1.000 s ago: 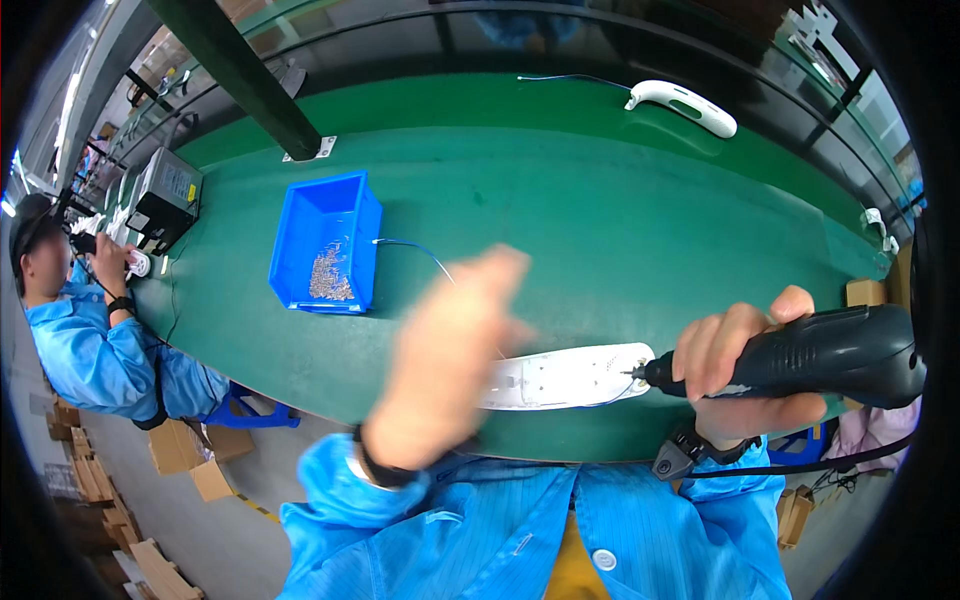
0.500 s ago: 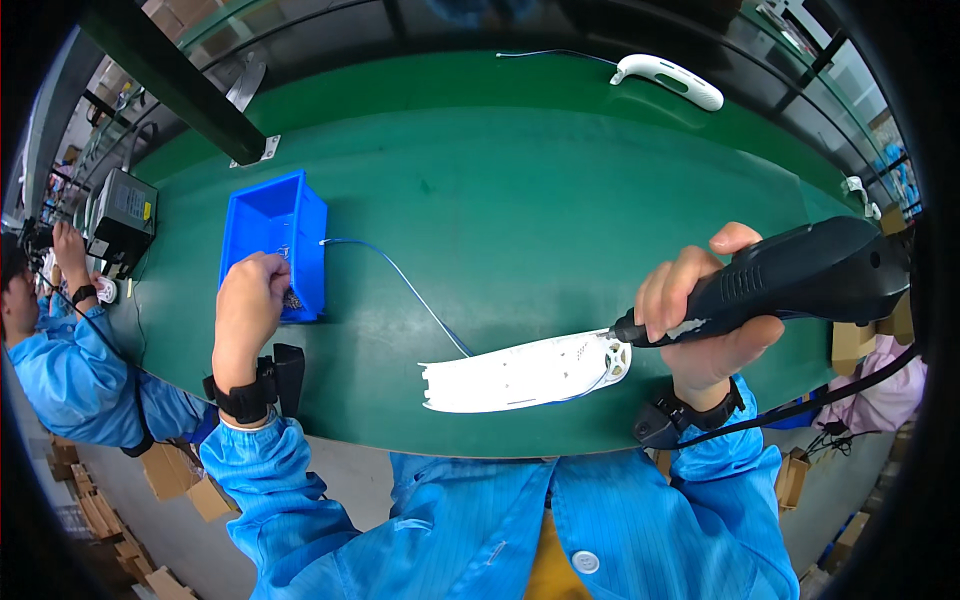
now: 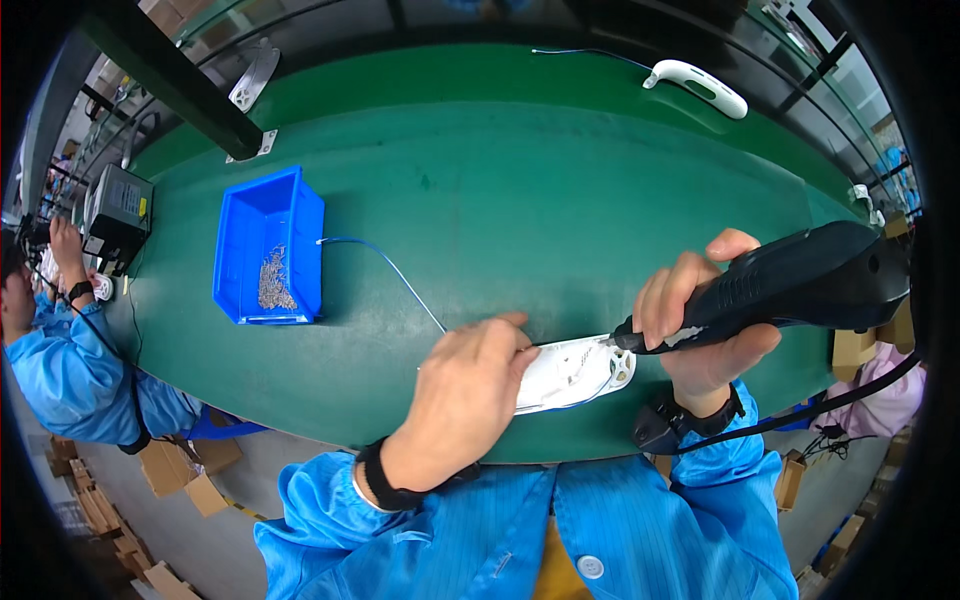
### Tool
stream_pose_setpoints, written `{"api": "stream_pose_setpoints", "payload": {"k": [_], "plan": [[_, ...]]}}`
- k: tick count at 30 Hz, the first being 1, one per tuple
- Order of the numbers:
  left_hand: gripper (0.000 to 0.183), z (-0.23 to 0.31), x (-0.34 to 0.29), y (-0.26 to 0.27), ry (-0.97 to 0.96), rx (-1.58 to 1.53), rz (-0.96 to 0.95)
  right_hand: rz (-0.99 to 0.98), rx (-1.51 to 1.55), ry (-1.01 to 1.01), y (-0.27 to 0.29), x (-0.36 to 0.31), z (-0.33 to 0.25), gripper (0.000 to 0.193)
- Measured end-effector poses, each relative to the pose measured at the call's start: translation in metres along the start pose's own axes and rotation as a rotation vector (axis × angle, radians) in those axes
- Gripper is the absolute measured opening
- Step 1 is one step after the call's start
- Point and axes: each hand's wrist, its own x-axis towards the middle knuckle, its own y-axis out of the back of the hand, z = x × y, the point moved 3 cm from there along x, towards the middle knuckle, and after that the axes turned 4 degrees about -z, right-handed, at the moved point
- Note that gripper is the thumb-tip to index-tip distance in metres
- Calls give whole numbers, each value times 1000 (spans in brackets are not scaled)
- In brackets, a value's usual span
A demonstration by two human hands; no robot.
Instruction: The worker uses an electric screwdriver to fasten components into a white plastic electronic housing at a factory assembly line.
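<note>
L hand [image 3: 465,385] moved, head cam: from blue plastic bin [image 3: 307,255] to L part of white shell [image 3: 565,378]; fingers bent, close together, can't tell if pinching anything. R hand [image 3: 700,368] wrapped round blk power driver [image 3: 800,275], tip at shell's R end, as before. Shell: smooth, elongated, rounded R end w/ cutouts, on green tabletop [image 3: 560,220]. Bin: open-top, w/ tiny metal bits [image 3: 272,282].

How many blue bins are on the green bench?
1: the blue bin stands on the left part of the green bench, left of the left hand, with small metal pieces inside. No others show.
</note>
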Motion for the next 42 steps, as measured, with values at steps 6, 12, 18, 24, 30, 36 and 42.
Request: {"api": "stream_pose_setpoints", "payload": {"k": [6, 12, 18, 24, 30, 36, 42], "plan": [[14, -4, -5, -17, 3, 7, -62, -4, 3, -33, 2, -2, 0, 74], [16, -6, -6, -17, -105, -5, 37, -27, -51, -86, -3, -1, -1, 70], [16, -7, -4, -16, -117, -15, 51, -38, -35, -79, -3, -3, 2, 70], [13, -2, 0, -9, -64, 16, 13, -19, 12, -52, -3, -4, -3, 74], [16, 14, 5, -6, -191, 64, 42, -163, 312, 86, -18, 0, -26, 73], [16, 16, 3, -8, -217, -71, -25, -210, 372, 155, -30, -3, -20, 65], [16, 16, 1, -11, -174, -95, 20, -193, 369, 187, -32, -7, -22, 65]]}}
